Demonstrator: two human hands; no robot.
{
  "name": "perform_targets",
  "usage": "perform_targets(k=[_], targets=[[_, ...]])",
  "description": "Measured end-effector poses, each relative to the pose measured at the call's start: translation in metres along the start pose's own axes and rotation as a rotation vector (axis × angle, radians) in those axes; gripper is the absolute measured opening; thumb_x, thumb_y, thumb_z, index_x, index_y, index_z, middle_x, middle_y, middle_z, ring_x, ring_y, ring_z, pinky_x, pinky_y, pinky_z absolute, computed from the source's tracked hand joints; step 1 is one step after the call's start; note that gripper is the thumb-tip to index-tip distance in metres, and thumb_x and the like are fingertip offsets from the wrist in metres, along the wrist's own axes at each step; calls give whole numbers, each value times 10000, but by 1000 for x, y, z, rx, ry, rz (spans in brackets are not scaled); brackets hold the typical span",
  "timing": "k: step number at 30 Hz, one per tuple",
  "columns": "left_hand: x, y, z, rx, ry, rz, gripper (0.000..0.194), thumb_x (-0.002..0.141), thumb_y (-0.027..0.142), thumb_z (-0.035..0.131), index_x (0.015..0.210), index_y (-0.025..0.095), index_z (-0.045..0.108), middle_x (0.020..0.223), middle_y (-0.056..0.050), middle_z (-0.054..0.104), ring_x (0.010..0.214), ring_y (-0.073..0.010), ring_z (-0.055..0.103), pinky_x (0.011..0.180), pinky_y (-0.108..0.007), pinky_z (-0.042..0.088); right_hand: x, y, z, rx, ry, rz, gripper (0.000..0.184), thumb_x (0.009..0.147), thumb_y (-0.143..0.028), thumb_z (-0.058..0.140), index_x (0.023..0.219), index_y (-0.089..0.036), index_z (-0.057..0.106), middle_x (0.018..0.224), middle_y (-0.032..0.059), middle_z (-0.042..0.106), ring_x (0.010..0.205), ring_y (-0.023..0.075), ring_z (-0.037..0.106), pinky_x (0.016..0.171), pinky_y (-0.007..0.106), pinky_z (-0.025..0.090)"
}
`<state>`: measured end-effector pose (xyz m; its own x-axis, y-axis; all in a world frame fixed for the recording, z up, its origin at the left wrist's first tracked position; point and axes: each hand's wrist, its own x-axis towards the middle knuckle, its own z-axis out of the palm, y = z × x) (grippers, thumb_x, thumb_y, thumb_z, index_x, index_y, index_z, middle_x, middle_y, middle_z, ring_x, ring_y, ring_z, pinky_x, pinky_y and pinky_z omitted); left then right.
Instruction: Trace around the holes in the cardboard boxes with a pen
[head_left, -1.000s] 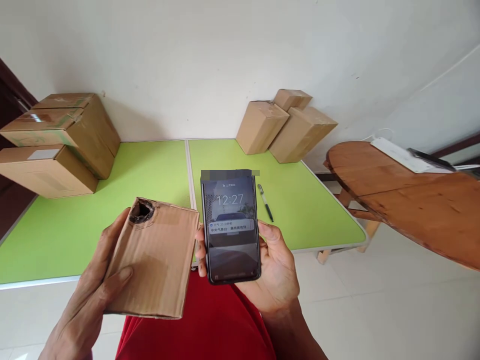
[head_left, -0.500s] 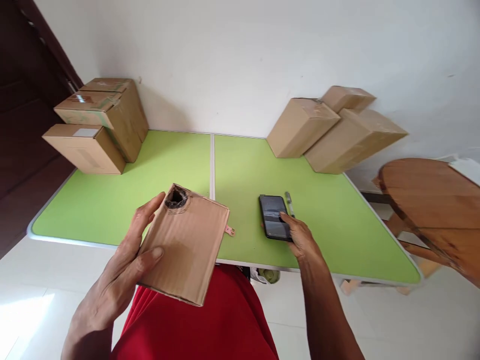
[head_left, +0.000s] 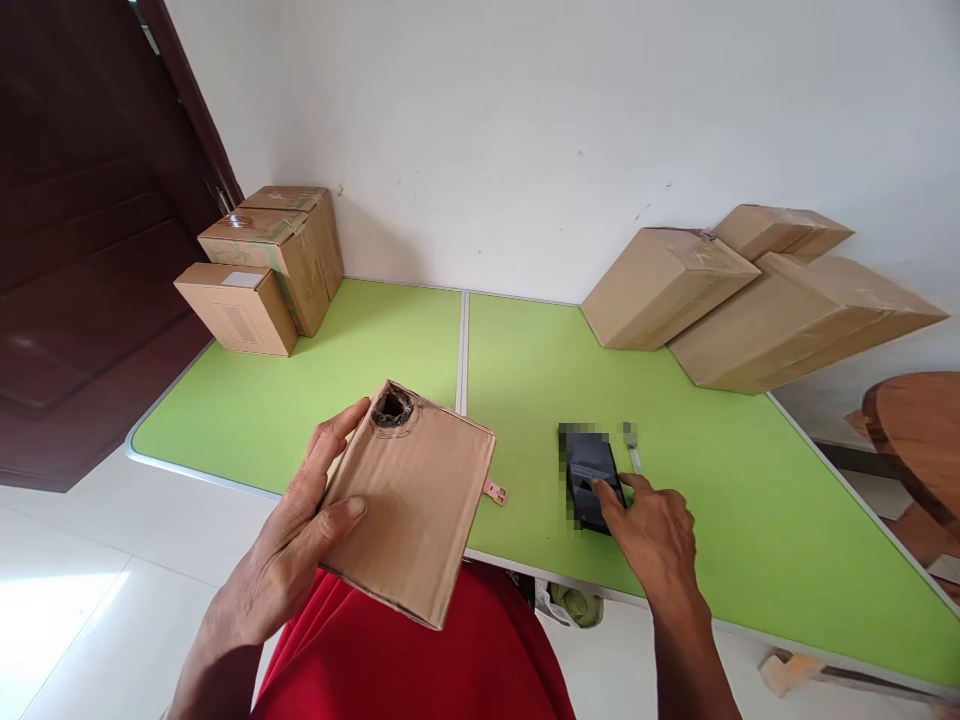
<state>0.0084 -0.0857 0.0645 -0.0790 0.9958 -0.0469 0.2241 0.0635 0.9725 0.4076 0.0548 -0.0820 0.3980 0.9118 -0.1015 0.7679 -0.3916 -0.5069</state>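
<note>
My left hand (head_left: 304,540) grips a flat cardboard piece (head_left: 412,510) by its left edge, thumb on top and fingers behind. A round hole with dark, ragged edges (head_left: 391,407) is cut in its upper left corner. A small pink tab with a slot (head_left: 496,491) sticks out from the right edge. My right hand (head_left: 660,535) is over a black smartphone (head_left: 592,465) lying on the table, its thumb on the screen and its index finger apart, past the phone's right edge. A grey and white pen (head_left: 634,450) lies just beyond that finger.
The green table (head_left: 360,340) has a pale seam down its middle. Cardboard boxes (head_left: 262,260) stand at its back left, and more cardboard boxes (head_left: 675,285) at its back right. A brown wooden stool or table (head_left: 919,430) stands at the right, a dark door (head_left: 82,250) at the left.
The view has swung, so everything sits lower and further right. My right hand's grip on the phone has loosened, with the index finger now visible beside it. My left hand keeps the cardboard.
</note>
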Motion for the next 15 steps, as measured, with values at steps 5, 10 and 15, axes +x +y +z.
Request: perform_targets(k=[5,10,15], targets=[[6,-6,-7,-48,28,-30,706,1047,574,681,1730,520,509,1884,35,389,1721,-505,341,1399,-792,250,-56,-49,-9,223,-52,-227,1126,809,-899,647,1589,-87,652,1574,352,612,1442,604,572,1108,788,533],[0,-17,-10,-35,-10,16,694,1070,597,654,1741,529,491,1896,40,375,1756,-499,294,1414,-790,245,-134,-123,17,1014,-1036,-83,996,845,-1067,603,1422,-274,779,1411,176,803,1293,431,753,1019,581,644],[-15,-4,0,344,11,456,731,1145,486,594,1831,463,343,1921,-3,339,1805,-409,233,1453,-634,306,-136,-165,23,1315,-1108,118,1034,644,-1132,718,1279,-325,839,1330,93,870,1418,438,722,1183,582,598]])
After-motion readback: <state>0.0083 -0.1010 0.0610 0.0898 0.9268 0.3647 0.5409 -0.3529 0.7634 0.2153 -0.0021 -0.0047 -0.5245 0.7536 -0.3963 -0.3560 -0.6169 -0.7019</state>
